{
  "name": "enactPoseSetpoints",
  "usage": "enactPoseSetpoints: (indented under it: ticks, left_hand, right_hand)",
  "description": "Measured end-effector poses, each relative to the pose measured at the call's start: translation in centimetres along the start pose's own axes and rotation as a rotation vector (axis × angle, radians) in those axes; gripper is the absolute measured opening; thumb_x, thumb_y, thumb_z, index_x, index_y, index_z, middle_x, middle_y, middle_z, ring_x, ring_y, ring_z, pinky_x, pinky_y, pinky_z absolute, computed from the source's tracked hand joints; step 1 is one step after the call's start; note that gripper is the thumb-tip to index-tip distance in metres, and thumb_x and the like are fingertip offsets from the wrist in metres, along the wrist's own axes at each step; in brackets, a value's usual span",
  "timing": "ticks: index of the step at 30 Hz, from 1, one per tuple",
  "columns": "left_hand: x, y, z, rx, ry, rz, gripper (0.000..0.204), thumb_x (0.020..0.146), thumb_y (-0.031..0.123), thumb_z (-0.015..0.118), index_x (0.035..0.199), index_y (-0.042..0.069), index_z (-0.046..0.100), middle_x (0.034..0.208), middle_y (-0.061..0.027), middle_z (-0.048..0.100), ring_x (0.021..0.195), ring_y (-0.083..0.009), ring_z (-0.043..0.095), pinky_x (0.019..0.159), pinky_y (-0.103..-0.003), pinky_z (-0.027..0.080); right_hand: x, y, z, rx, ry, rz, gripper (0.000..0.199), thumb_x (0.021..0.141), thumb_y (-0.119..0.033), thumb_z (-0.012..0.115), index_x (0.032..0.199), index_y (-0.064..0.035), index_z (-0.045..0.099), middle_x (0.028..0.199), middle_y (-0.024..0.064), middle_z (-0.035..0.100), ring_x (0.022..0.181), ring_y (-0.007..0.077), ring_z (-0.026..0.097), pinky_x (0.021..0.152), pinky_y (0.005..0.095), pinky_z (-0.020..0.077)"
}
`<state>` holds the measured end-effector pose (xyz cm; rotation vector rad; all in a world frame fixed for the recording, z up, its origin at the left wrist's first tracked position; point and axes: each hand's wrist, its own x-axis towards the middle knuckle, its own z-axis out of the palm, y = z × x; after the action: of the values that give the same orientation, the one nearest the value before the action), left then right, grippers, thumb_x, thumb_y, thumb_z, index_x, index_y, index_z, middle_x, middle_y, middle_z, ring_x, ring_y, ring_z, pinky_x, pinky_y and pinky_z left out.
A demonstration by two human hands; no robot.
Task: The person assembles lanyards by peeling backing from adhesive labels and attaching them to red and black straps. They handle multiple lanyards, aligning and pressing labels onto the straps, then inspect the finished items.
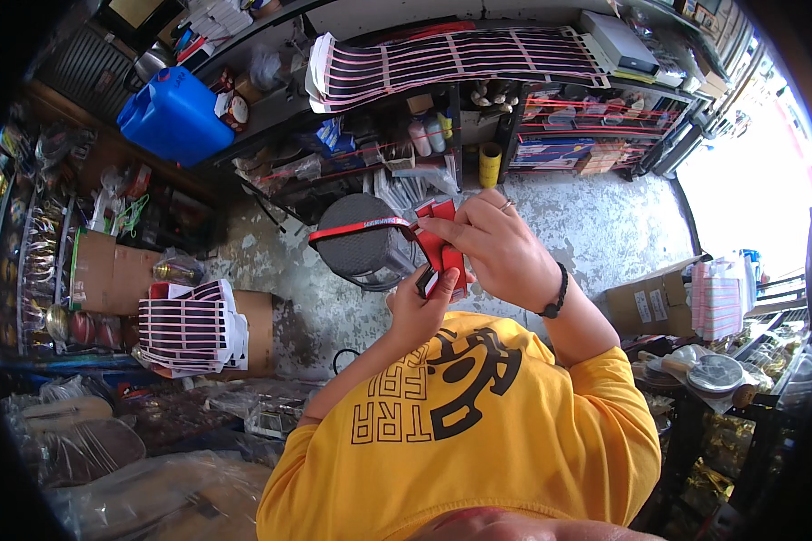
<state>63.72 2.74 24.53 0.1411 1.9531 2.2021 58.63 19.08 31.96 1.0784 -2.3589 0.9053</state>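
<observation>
"Red strips (453, 260): where, and how held?"

"Before your yellow shirt (550, 433). Your left hand (418, 311) grips the lower end; your right hand (492, 234), fingers narrowed, holds the upper part. One strip crosses your view of a dark round stool (352, 257)."

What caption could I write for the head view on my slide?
Left hand and right hand hold red strips above a worn floor, with a blue jug at upper left.

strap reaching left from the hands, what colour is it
The strap is red with white lettering, best seen in the head view.
</observation>
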Motion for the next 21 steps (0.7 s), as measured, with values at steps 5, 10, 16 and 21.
enactPoseSetpoints:
  ticks: [5,10,16,21]
  left_hand:
    - [-0.3,0.0,-0.2,0.026,0.016,0.023,0.020,0.098,0.016,0.052,0.103,-0.001,0.060,0.093,-0.0049,0.067,0.081,-0.0071,0.061,0.071,-0.022,0.053]
    - [-0.6,-0.5,-0.3,0.050,0.072,0.088,0.017,0.097,0.016,0.055,0.100,0.000,0.061,0.084,-0.0014,0.065,0.072,-0.0043,0.057,0.064,-0.020,0.049]
    - [-0.5,-1.9,-0.8,0.170,0.129,0.138,0.016,0.094,0.019,0.061,0.092,0.003,0.062,0.072,0.0029,0.061,0.064,-0.0020,0.051,0.058,-0.021,0.043]
    - [-0.8,-2.5,-1.1,0.172,0.126,0.084,0.016,0.093,0.018,0.061,0.089,0.002,0.062,0.071,0.0031,0.060,0.064,-0.0022,0.048,0.057,-0.021,0.042]
  right_hand:
    - [0.0,-0.2,0.1,0.049,0.108,-0.027,0.029,0.069,-0.001,0.062,0.097,-0.0095,0.064,0.091,0.0049,0.054,0.088,0.0265,0.052,0.078,0.0353,0.0451]
    - [-0.1,-0.6,0.3,0.026,0.191,-0.078,0.021,0.064,0.000,0.062,0.084,-0.0083,0.062,0.104,0.0053,0.060,0.093,0.0271,0.054,0.080,0.0349,0.0458]
    - [-0.5,-0.9,0.4,-0.004,0.165,-0.118,0.016,0.062,-0.004,0.064,0.076,-0.0098,0.062,0.115,0.0010,0.064,0.099,0.0257,0.055,0.081,0.0374,0.0453]
    - [-0.5,-1.1,0.5,-0.023,0.153,-0.134,0.011,0.062,-0.007,0.065,0.071,-0.0103,0.060,0.115,-0.0004,0.066,0.104,0.0241,0.055,0.082,0.0385,0.0442]
